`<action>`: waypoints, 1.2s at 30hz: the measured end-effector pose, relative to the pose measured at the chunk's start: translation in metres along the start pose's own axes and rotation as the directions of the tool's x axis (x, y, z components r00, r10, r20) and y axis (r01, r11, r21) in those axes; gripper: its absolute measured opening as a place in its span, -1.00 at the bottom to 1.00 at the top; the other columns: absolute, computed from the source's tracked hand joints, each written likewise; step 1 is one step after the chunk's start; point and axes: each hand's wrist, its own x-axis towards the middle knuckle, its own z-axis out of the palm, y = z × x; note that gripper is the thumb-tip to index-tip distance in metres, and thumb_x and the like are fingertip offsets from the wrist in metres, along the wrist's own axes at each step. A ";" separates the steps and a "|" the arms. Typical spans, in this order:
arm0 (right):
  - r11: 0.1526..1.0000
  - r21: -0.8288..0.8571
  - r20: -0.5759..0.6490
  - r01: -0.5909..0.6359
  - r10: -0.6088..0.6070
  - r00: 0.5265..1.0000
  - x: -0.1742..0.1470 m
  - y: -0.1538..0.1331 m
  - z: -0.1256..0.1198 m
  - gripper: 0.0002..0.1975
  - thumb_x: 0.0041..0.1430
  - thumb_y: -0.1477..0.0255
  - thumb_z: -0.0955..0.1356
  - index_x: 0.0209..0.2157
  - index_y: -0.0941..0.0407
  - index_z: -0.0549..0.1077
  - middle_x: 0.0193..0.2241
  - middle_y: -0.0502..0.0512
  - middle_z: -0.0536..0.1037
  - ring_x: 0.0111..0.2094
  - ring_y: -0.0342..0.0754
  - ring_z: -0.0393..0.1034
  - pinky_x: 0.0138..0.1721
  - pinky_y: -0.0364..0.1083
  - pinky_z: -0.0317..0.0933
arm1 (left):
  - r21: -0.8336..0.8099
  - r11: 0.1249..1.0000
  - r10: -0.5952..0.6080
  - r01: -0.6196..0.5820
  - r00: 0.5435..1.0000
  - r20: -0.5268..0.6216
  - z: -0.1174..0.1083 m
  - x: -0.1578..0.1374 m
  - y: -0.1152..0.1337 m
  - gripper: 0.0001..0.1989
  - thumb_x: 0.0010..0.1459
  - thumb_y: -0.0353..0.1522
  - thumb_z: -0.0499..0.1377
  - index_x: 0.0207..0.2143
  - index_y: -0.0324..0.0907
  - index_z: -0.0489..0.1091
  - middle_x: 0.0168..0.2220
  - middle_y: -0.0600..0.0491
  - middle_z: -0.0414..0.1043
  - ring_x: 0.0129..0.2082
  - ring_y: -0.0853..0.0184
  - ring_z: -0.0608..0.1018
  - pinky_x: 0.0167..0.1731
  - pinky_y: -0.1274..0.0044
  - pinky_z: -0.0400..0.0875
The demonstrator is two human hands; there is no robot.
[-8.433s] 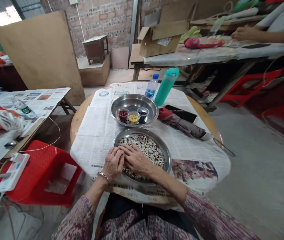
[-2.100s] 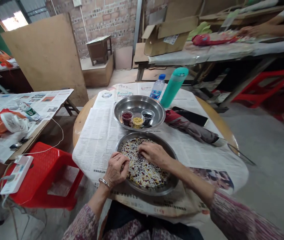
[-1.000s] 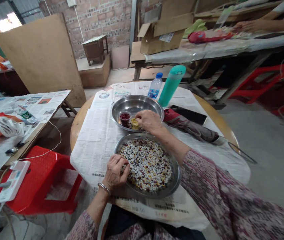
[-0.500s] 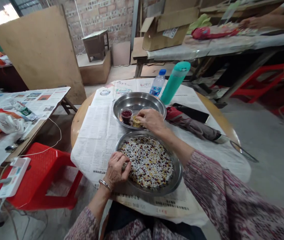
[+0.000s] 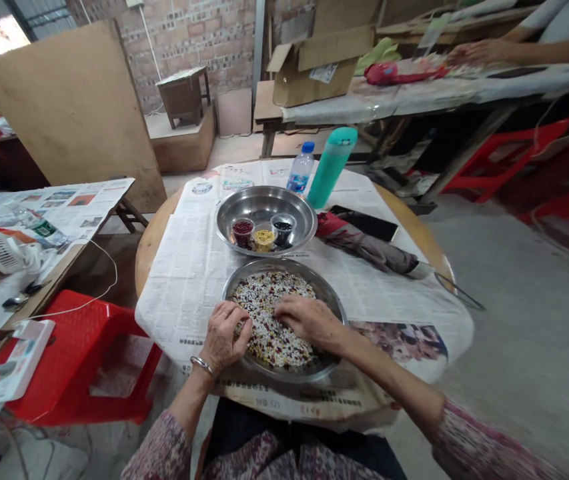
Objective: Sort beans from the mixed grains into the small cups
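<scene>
A steel bowl [image 5: 331, 277] near the table's front edge holds a mix of white grains and red, yellow and black beans [image 5: 269, 300]. Over the bowl's left rim, my left hand [image 5: 225, 333] is curled, its fingertips turned down and partly hidden. My right hand [image 5: 309, 321] reaches into the bowl from the right, fingers bent together at the mix; whatever they pinch is hidden. Just behind stands a second steel bowl [image 5: 264, 200] with three small clear cups: a cup of dark red beans [image 5: 243, 230], a cup of yellow beans [image 5: 264, 237] and a cup of black beans [image 5: 283, 229].
Newspaper [image 5: 169, 267] covers the round table. Behind the bowls stand a water bottle [image 5: 301, 168] and a teal flask [image 5: 333, 167]. A folded umbrella [image 5: 369, 247] lies at right. A red stool [image 5: 84, 353] is at left. Another person's hands [image 5: 479, 52] work at the far table.
My right hand has moved from the yellow beans cup in the rear bowl back and down into the front bowl. My left hand stays at the rim. The view has shifted slightly.
</scene>
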 end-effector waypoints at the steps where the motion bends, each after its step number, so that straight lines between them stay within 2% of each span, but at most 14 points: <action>1: 0.998 -0.043 -0.090 -0.046 0.042 0.995 0.006 0.005 0.000 -0.77 0.17 0.56 0.27 -0.31 0.03 0.54 -0.31 0.05 0.54 -0.24 -0.06 0.41 -0.20 -0.11 0.26 | 0.000 1.000 0.002 -0.002 1.000 -0.001 0.000 0.000 0.000 -0.88 0.26 -0.43 0.03 -0.35 -0.17 0.30 -0.38 0.02 0.39 -0.28 0.29 0.42 -0.12 0.36 0.33; 4: 0.961 -0.146 -0.292 -0.233 0.183 0.939 0.020 0.013 -0.002 -0.77 0.23 0.49 0.26 -0.16 0.07 0.51 -0.21 0.13 0.51 -0.13 0.01 0.37 -0.12 -0.05 0.27 | -0.001 1.000 0.006 -0.006 1.000 -0.008 -0.001 0.000 0.000 -0.88 0.26 -0.44 0.03 -0.35 -0.17 0.30 -0.38 0.02 0.39 -0.29 0.29 0.41 -0.13 0.36 0.33; 7: 0.894 -0.215 -0.319 -0.393 0.316 0.894 0.026 0.003 0.000 -0.75 0.25 0.39 0.28 -0.07 0.11 0.47 -0.17 0.21 0.47 -0.08 0.09 0.34 -0.14 -0.02 0.27 | 0.000 1.000 0.002 -0.002 1.000 -0.011 0.000 0.000 0.000 -0.88 0.26 -0.45 0.03 -0.35 -0.17 0.30 -0.38 0.02 0.38 -0.29 0.29 0.41 -0.13 0.36 0.33; 9: 0.910 -0.202 -0.244 -0.361 0.310 0.919 0.026 -0.010 0.005 -0.73 0.25 0.37 0.29 -0.04 0.10 0.45 -0.15 0.21 0.45 -0.11 0.07 0.35 -0.18 -0.03 0.27 | 0.004 1.000 0.002 -0.002 1.000 -0.011 0.000 -0.001 -0.001 -0.89 0.25 -0.45 0.03 -0.35 -0.17 0.30 -0.38 0.02 0.37 -0.28 0.28 0.42 -0.12 0.36 0.33; 12: 0.985 -0.096 -0.061 -0.141 0.136 0.989 0.021 -0.033 0.016 -0.78 0.25 0.43 0.29 -0.08 0.07 0.45 -0.19 0.13 0.45 -0.19 -0.04 0.37 -0.21 -0.10 0.25 | 0.014 1.000 -0.001 0.001 1.000 -0.011 0.002 -0.002 -0.002 -0.89 0.25 -0.44 0.04 -0.34 -0.17 0.31 -0.37 0.02 0.37 -0.27 0.28 0.41 -0.13 0.36 0.34; 14: 1.000 -0.023 0.044 -0.002 0.003 0.999 0.015 -0.043 0.019 -0.82 0.23 0.49 0.29 -0.15 0.07 0.47 -0.24 0.07 0.46 -0.24 -0.09 0.37 -0.21 -0.13 0.24 | 0.023 1.000 -0.002 0.002 1.000 -0.013 0.002 -0.002 -0.003 -0.89 0.26 -0.44 0.03 -0.34 -0.17 0.32 -0.36 0.02 0.37 -0.27 0.28 0.41 -0.14 0.37 0.34; 16: 0.997 0.005 0.108 0.083 -0.083 0.991 0.006 -0.047 0.018 -0.84 0.20 0.52 0.31 -0.20 0.07 0.48 -0.28 0.04 0.46 -0.26 -0.11 0.36 -0.22 -0.14 0.23 | 0.030 1.000 0.004 -0.003 1.000 -0.022 0.002 -0.001 -0.003 -0.88 0.26 -0.44 0.03 -0.35 -0.17 0.32 -0.38 0.02 0.37 -0.28 0.28 0.42 -0.14 0.37 0.34; 19: 0.994 -0.076 0.098 0.085 -0.077 0.992 -0.009 -0.037 0.009 -0.87 0.20 0.50 0.32 -0.24 0.06 0.50 -0.28 0.06 0.47 -0.23 -0.08 0.35 -0.22 -0.13 0.22 | 0.030 0.999 0.017 -0.016 0.999 -0.033 0.001 0.000 -0.002 -0.88 0.26 -0.44 0.03 -0.36 -0.17 0.31 -0.39 0.03 0.37 -0.29 0.29 0.42 -0.15 0.39 0.35; 22: 0.976 -0.210 -0.079 -0.064 0.049 0.996 -0.024 -0.017 0.000 -0.82 0.22 0.53 0.27 -0.27 0.07 0.51 -0.31 0.10 0.48 -0.21 -0.03 0.35 -0.21 -0.09 0.22 | 0.019 0.999 0.031 -0.030 0.999 -0.030 0.001 0.001 -0.001 -0.88 0.25 -0.43 0.04 -0.37 -0.17 0.31 -0.40 0.04 0.38 -0.31 0.30 0.43 -0.15 0.38 0.35; 25: 0.947 -0.258 -0.278 -0.192 0.118 0.953 -0.039 -0.004 -0.001 -0.81 0.22 0.54 0.27 -0.25 0.06 0.51 -0.33 0.11 0.52 -0.23 0.02 0.34 -0.21 -0.03 0.22 | 0.041 0.998 0.038 -0.038 0.999 -0.001 -0.003 0.003 0.001 -0.89 0.25 -0.43 0.06 -0.36 -0.16 0.31 -0.40 0.05 0.39 -0.31 0.31 0.44 -0.13 0.38 0.35; 29: 0.966 -0.141 -0.476 -0.219 0.128 0.870 -0.053 -0.010 0.012 -0.85 0.22 0.49 0.29 -0.25 0.04 0.50 -0.29 0.07 0.57 -0.20 0.03 0.38 -0.06 0.05 0.19 | 0.195 0.980 0.011 -0.051 0.980 0.198 -0.012 0.017 0.011 -0.94 0.22 -0.40 0.12 -0.24 -0.14 0.36 -0.24 0.01 0.42 -0.18 0.24 0.44 -0.10 0.35 0.38; 33: 0.984 0.008 -0.657 -0.181 0.141 0.740 -0.057 -0.022 0.029 -0.86 0.22 0.51 0.29 -0.31 0.04 0.47 -0.35 -0.01 0.58 -0.26 -0.05 0.42 0.15 0.14 0.08 | 0.286 0.955 -0.030 -0.081 0.932 0.362 -0.004 0.044 0.021 -0.65 0.10 -0.30 0.27 -0.05 -0.10 0.34 -0.03 -0.07 0.35 -0.03 0.13 0.39 -0.03 0.25 0.38; 36: 0.982 0.071 -0.759 -0.175 0.167 0.629 -0.058 -0.023 0.037 -0.86 0.17 0.53 0.30 -0.32 0.03 0.47 -0.36 -0.02 0.58 -0.27 -0.04 0.43 0.18 0.19 0.05 | 0.348 0.933 -0.063 -0.090 0.912 0.406 0.018 0.069 0.024 -0.27 -0.09 -0.13 0.40 0.11 -0.08 0.24 0.16 -0.16 0.21 0.13 -0.07 0.29 0.10 0.02 0.21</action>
